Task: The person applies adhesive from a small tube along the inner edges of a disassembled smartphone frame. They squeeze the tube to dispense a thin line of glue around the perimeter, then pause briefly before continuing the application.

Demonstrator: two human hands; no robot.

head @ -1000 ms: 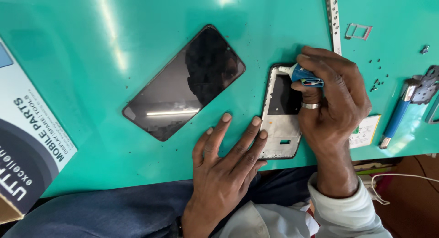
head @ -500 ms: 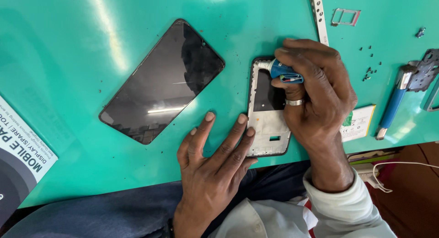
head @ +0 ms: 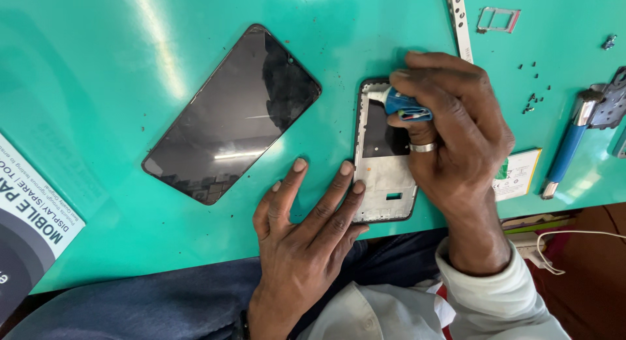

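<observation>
Glue tube [head: 403, 105] was pinched in the right hand [head: 456, 141] at the phone frame [head: 385, 160] top corner; left hand [head: 306, 229] fingers were spread flat, steadying it. Screen [head: 231, 115] was not yet fitted.

Glossy teal table [head: 98, 66] mirrors overhead lights, brown floor [head: 596, 294] beyond.

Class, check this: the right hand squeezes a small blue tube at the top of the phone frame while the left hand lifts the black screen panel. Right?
Not quite. In the head view the left hand lies flat, fingertips steadying the phone frame; the black screen panel lies untouched. The right hand does hold the blue tube.
</observation>
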